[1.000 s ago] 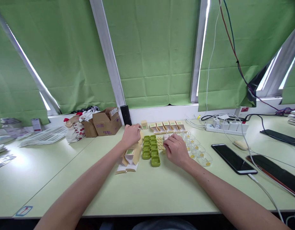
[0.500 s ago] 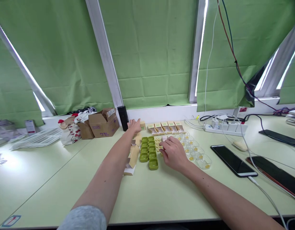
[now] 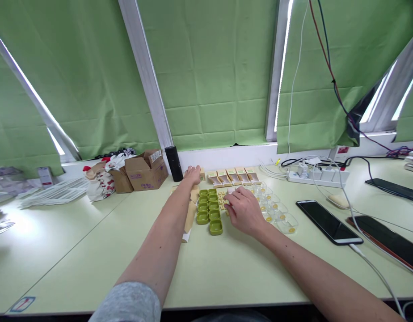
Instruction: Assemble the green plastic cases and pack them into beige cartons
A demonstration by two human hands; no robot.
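Observation:
My left hand reaches to the far side of the table, its fingers stretched forward beside a small cardboard box. Whether they touch the box is hard to see. Below that wrist lie more open cardboard boxes, partly covered by my forearm. My right hand is closed, thumb and fingers curled together over small yellow pieces; what is in its fingers is hidden. A pale pink thing shows just behind it. Green square cups stand in two columns between my hands. Clear plastic cups with yellow bits lie right of my right hand.
A row of open cardboard boxes stands at the back. Behind my left hand are a black cylinder and a brown carton. To the right are a phone with a cable and a power strip.
My left hand has shifted slightly right, and its fingers look closer together. My right hand stays over the small yellow pieces. The view has shifted a little.

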